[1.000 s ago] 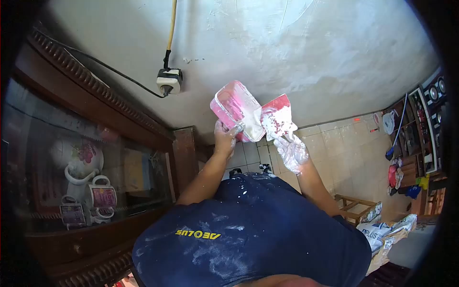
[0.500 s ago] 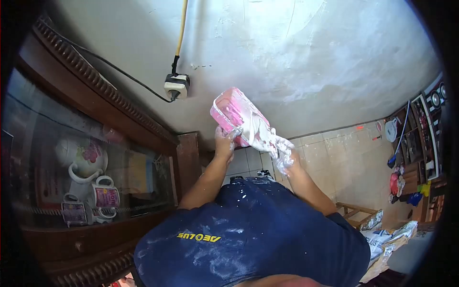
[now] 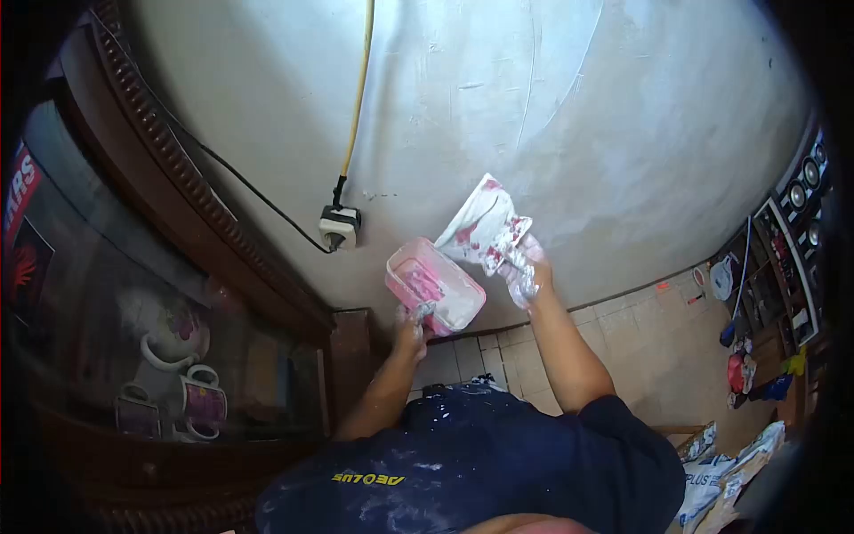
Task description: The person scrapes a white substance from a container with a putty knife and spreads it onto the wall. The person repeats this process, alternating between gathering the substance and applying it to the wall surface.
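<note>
Currently, I have one view to read, the head view, and it shows both hands in front of the wall (image 3: 640, 178). I see the left hand (image 3: 412, 327) clamped on the near left side of the pink tub (image 3: 445, 276), thumb at the rim; I cannot tell how the hidden fingers sit. I note that the tub is tilted, with its mouth facing the camera. White paste (image 3: 459, 308) lies at its right end, and pink shows through at the left. I see the right hand (image 3: 525, 274) clamped on the lower end of the scraper (image 3: 487, 218), its fingers coated white. I locate the scraper above and to the right of the tub, its blade smeared white with red patches. Its lower left corner is at the tub's rim; I cannot tell whether they touch. To the left of the tub, I find the socket (image 3: 340, 228) on the wall, with a yellow cable (image 3: 359, 98) running up from it. At far left, I see mugs (image 3: 203, 400) behind the glass of the cabinet (image 3: 169, 205). At lower right, I see the tiled floor (image 3: 640, 338).
</note>
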`<control>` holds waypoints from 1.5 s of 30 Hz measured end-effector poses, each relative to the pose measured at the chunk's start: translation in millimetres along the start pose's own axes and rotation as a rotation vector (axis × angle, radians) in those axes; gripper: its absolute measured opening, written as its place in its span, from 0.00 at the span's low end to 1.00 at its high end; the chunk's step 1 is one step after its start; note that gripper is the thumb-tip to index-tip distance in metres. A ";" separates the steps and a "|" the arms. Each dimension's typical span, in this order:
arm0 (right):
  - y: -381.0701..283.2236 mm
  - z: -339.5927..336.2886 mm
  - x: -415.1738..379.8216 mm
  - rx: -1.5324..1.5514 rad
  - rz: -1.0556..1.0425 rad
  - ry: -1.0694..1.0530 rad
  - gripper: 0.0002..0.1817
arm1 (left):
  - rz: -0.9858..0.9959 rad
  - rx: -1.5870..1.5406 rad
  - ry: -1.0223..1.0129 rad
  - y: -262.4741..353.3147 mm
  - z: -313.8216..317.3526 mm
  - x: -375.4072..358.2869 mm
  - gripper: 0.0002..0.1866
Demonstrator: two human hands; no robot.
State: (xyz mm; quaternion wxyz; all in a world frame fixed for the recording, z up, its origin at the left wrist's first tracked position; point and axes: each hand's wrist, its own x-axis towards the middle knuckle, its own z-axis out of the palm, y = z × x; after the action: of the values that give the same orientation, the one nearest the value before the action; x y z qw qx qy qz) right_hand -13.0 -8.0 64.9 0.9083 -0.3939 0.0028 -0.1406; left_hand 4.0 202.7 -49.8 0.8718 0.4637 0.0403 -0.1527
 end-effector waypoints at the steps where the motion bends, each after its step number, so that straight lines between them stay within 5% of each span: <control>1: -4.1 -1.7 10.3 0.020 -0.018 -0.096 0.25 | 0.013 -0.012 0.002 -2.9 -4.4 0.8 0.21; 6: -44.9 38.9 62.6 0.182 -0.238 -0.100 0.24 | -0.048 -0.018 0.040 -6.9 -18.9 -0.6 0.26; 9: -76.9 59.8 95.8 0.218 -0.310 -0.106 0.21 | -0.011 -0.021 0.080 -4.2 -23.0 -5.4 0.19; 11: -96.1 63.3 124.5 0.070 -0.421 -0.187 0.16 | -0.047 -0.039 0.022 -3.4 -30.0 -4.4 0.25; 13: -111.8 78.4 134.2 -0.045 -0.363 0.050 0.15 | -0.042 -0.042 0.042 -1.6 -30.9 -7.2 0.24; 17: -77.5 25.5 162.4 -0.173 -0.311 0.203 0.16 | -0.054 -0.044 0.115 0.1 -30.5 -12.8 0.23; 22: -50.2 14.9 101.2 -0.118 -0.254 0.216 0.19 | -0.031 -0.020 0.101 -4.4 -32.6 -16.1 0.21; 27: -148.8 78.0 123.4 0.066 -0.519 -0.038 0.16 | -0.044 -0.016 0.081 -6.7 -35.3 -14.3 0.20; 29: -175.1 85.5 148.8 -0.037 -0.508 0.031 0.14 | -0.052 -0.002 0.072 -4.9 -28.4 -16.2 0.20; 31: -163.4 57.3 177.5 -0.230 -0.403 0.227 0.13 | -0.066 0.009 0.071 -8.1 -22.4 -20.4 0.20; 35: -67.7 -33.2 153.2 -0.116 -0.294 0.247 0.17 | -0.082 0.005 0.070 -17.0 -30.0 -18.7 0.22; 41: -81.1 -18.2 74.7 -0.241 -0.271 0.191 0.20 | -0.056 0.009 -0.019 -20.3 -41.4 -7.2 0.23; 45: -122.8 19.7 73.0 -0.253 -0.449 0.179 0.19 | -0.027 0.026 0.014 -18.0 -23.6 -11.0 0.19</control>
State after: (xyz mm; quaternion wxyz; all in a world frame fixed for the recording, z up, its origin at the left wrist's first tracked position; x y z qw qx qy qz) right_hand 28.3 -92.5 174.2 0.7942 -0.4808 0.0134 -0.3713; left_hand -10.2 215.2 -75.2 0.8632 0.4755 0.0505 -0.1618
